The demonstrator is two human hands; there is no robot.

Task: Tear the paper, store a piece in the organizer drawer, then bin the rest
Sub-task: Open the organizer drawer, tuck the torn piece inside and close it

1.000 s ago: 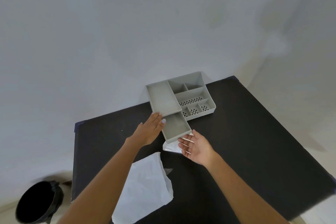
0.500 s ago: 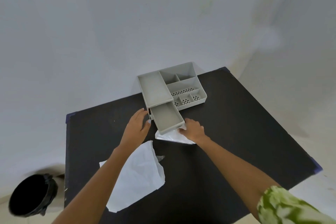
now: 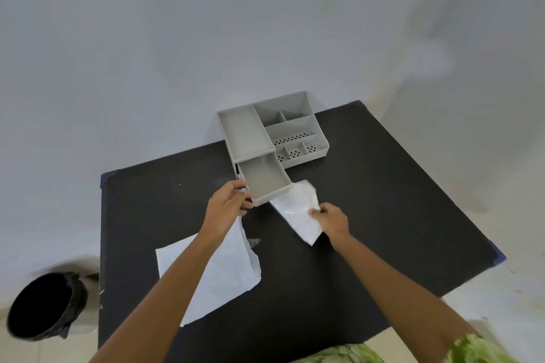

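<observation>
Grey drawer (image 3: 264, 178) stands pulled out, empty; her left hand (image 3: 226, 203) curls loosely at its front corner, her right hand (image 3: 330, 219) pinches the small paper scrap (image 3: 296, 208) just beside it on the table (image 3: 383, 186)

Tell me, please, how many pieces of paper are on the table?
2. The smaller piece lies beside the open drawer, pinched by the right hand. The larger piece lies under the left forearm. None seems hidden.

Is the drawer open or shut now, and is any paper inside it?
Open and empty. The drawer is pulled out from the organizer, and its bare grey floor shows; no paper is inside.
</observation>
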